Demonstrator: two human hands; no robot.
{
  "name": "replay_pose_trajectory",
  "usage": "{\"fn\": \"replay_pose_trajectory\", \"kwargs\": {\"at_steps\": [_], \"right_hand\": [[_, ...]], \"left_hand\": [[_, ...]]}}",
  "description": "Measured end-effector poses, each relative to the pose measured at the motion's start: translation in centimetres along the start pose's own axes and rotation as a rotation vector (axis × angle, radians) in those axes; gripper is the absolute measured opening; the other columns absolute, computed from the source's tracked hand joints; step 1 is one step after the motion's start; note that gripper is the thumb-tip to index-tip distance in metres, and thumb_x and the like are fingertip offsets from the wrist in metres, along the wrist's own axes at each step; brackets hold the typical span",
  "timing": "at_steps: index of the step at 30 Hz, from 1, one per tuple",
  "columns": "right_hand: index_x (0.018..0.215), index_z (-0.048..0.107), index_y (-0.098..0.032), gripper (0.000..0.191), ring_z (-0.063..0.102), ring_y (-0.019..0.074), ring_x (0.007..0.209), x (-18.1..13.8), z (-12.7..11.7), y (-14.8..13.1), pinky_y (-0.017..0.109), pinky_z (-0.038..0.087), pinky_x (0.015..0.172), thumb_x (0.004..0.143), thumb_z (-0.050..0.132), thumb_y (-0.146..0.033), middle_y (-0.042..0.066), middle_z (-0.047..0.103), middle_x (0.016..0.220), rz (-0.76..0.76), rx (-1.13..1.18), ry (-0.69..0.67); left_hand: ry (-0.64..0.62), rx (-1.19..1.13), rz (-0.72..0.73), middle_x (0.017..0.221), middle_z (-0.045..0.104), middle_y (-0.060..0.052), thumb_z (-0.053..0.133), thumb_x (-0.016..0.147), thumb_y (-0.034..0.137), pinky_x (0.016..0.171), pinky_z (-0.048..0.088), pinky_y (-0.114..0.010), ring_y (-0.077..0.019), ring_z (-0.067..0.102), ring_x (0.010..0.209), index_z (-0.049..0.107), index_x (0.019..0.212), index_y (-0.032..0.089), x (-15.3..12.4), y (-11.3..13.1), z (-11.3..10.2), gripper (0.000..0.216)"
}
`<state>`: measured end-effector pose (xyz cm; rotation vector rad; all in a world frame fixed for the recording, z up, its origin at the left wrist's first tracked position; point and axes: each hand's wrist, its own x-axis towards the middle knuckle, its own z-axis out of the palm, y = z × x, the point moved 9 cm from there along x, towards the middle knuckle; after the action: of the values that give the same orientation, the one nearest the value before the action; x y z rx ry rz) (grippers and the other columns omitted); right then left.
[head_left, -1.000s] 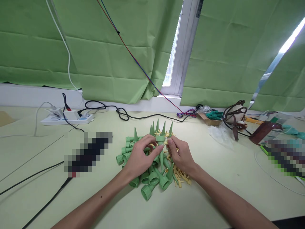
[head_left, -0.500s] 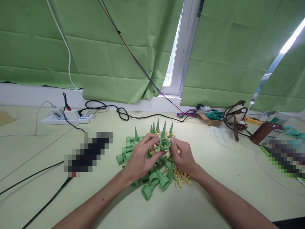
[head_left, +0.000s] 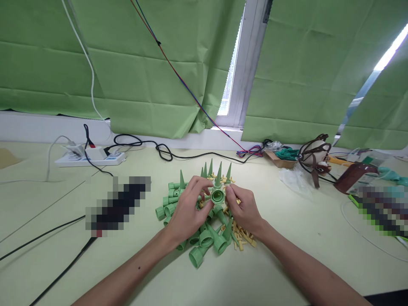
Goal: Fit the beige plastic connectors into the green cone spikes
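A green plastic watering spike is turned with its round, hollow cup end towards me. My left hand grips it from the left between thumb and fingers. Close against the cup's right side, my right hand is closed in a pinch; whatever its fingertips hold is hidden. Beneath and around both hands lies a heap of similar green spikes, some with cups facing me. Several stand point up behind the hands. Small yellow plastic valve pieces are scattered by the right wrist.
A white power strip with plugs sits at the back left, and a black cable runs along the wall side. Blurred-out dark object at left. A cardboard box, plastic bag and brown bottle are at right.
The held spike's cup has shifted slightly left and down and tilted more towards me. Both hands have moved a little with it; the heap looks unchanged.
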<state>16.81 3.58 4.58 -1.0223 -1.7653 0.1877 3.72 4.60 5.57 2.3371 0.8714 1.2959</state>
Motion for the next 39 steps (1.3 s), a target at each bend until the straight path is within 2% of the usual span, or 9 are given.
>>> {"fn": "replay_pose_trajectory", "kwargs": {"at_steps": [5,6,10,14,21,26,33,39], "right_hand": [[0.065,0.037,-0.021,0.036,0.039,0.0108,0.050,0.0,-0.1,0.5,0.025,0.032,0.053,0.100,0.036,-0.029,-0.003,0.042,0.055,0.049,0.032,0.009],[0.065,0.037,-0.021,0.036,0.039,0.0108,0.050,0.0,-0.2,0.5,0.025,0.033,0.053,0.100,0.037,-0.029,-0.004,0.043,0.055,0.056,0.034,0.015],[0.067,0.041,-0.021,0.034,0.041,0.0110,0.051,0.0,-0.3,0.6,0.025,0.034,0.054,0.100,0.038,-0.030,-0.004,0.044,0.056,0.056,0.025,0.015],[0.070,0.044,-0.021,0.032,0.041,0.0114,0.052,0.1,-0.1,0.5,0.025,0.035,0.055,0.100,0.039,-0.031,-0.004,0.045,0.057,0.039,0.015,-0.014],[0.073,0.047,-0.021,0.028,0.042,0.0119,0.053,0.2,0.0,0.3,0.025,0.035,0.055,0.099,0.040,-0.029,-0.004,0.046,0.058,0.027,0.034,-0.033],[0.073,0.046,-0.021,0.028,0.042,0.0122,0.054,0.2,0.1,0.3,0.025,0.035,0.055,0.099,0.039,-0.029,-0.003,0.045,0.060,0.023,0.027,-0.044],[0.069,0.037,-0.022,0.032,0.038,0.0115,0.052,0.0,0.5,0.7,0.026,0.032,0.054,0.100,0.037,-0.030,-0.004,0.042,0.059,0.057,0.020,-0.072],[0.065,0.031,-0.022,0.036,0.032,0.0108,0.051,0.1,0.7,0.7,0.026,0.028,0.051,0.100,0.035,-0.030,-0.005,0.034,0.056,0.052,-0.003,-0.074]], "left_hand": [[-0.026,-0.088,-0.188,0.089,0.055,-0.002,0.049,0.091,0.022,0.065,0.046,-0.024,-0.0137,0.054,0.075,0.049,0.096,0.020,0.1,-1.3,0.3,0.005],[-0.039,-0.105,-0.209,0.084,0.054,-0.001,0.047,0.094,0.026,0.064,0.045,-0.024,-0.0134,0.053,0.072,0.050,0.091,0.020,0.2,-1.4,0.4,0.007],[-0.076,-0.164,-0.270,0.066,0.045,0.002,0.035,0.100,0.038,0.061,0.038,-0.025,-0.0125,0.044,0.063,0.044,0.070,0.018,0.3,-1.6,0.6,0.037],[-0.119,-0.214,-0.305,0.066,0.042,0.002,0.036,0.099,0.044,0.059,0.037,-0.025,-0.0126,0.044,0.062,0.043,0.067,0.018,0.1,-1.8,1.0,0.041],[-0.137,-0.224,-0.283,0.077,0.054,-0.001,0.049,0.094,0.043,0.063,0.044,-0.025,-0.0145,0.052,0.070,0.059,0.085,0.019,0.1,-1.6,1.1,0.028],[-0.132,-0.148,-0.205,0.083,0.053,-0.001,0.052,0.092,0.039,0.067,0.046,-0.026,-0.0144,0.053,0.073,0.056,0.091,0.019,0.2,-1.1,0.9,0.020],[-0.110,-0.069,-0.064,0.096,0.052,-0.004,0.056,0.091,0.029,0.064,0.047,-0.026,-0.0127,0.052,0.071,0.054,0.104,0.020,0.1,-0.1,0.8,0.016],[-0.125,-0.010,0.025,0.110,0.052,-0.007,0.048,0.093,0.019,0.054,0.044,-0.025,-0.0071,0.046,0.056,0.056,0.109,0.024,-0.5,0.0,1.4,0.019]]}}
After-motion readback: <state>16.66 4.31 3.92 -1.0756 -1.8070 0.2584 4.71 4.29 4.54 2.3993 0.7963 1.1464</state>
